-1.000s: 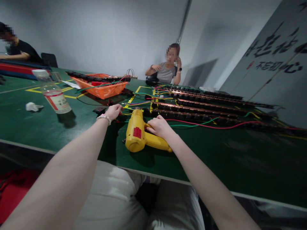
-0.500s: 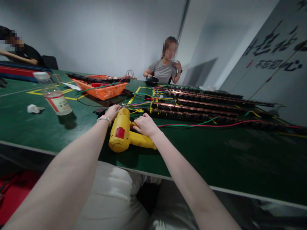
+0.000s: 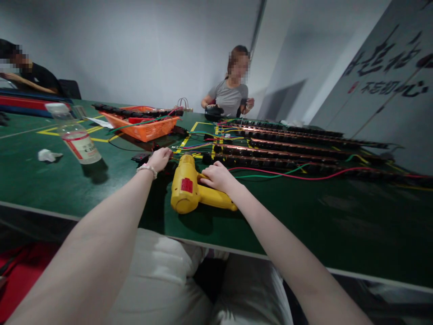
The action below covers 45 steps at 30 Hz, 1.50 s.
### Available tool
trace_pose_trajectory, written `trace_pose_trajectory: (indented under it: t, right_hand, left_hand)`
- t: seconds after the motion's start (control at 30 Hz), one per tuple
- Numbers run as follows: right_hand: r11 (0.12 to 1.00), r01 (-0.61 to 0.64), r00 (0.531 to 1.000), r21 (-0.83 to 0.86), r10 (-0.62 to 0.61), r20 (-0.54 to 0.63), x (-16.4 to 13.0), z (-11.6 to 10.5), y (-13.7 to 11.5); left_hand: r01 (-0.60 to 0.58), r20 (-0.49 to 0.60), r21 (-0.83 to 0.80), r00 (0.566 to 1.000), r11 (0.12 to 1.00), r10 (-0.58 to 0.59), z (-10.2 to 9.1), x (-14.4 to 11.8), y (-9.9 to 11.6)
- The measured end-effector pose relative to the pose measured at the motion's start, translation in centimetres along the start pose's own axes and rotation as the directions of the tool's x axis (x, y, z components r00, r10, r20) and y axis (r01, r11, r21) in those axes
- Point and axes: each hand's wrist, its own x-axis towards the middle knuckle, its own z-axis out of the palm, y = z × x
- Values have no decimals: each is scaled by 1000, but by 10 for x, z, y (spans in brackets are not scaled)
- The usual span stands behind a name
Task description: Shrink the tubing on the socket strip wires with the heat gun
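two bare hands reach over a dark green, flat-topped table [image 3: 331, 225] in the head view. the right hand [image 3: 219, 176] is closed around the handle of a yellow plastic heat gun [image 3: 184, 187], which is in front of the wearer. its barrel's long axis runs away from the wearer, nozzle toward the table's far side and leaning slightly right; the handle extends rightward. the left hand [image 3: 160, 159], just left of the nozzle, has fingers bunched near thin, multicoloured wires [image 3: 199, 146]; whether they grip anything, i cannot tell. beyond sits an orange, perforated plastic basket [image 3: 152, 131].
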Motion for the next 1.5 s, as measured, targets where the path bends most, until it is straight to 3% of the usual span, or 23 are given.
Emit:
trace_pose_trajectory:
  t: [0.3, 0.73, 1.03, 1.5]
  right_hand:
    - [997, -68, 998, -26, 68, -5, -31, -2, 25]
    - [995, -71, 997, -66, 71, -1, -34, -4, 24]
    - [997, -22, 999, -70, 25, 47, -10, -3, 6]
    - [996, 71, 994, -47, -74, -74, 22, -2, -27]
  left_hand:
    - [-28, 13, 1, 1000, 1000, 28, 0, 2, -3]
    - [-9, -10, 32, 1000, 999, 9, -1, 2, 3]
    - [-11, 5, 26, 1000, 1000, 11, -2, 2, 2]
    - [-53, 41, 25, 998, 998, 52, -7, 3, -1]
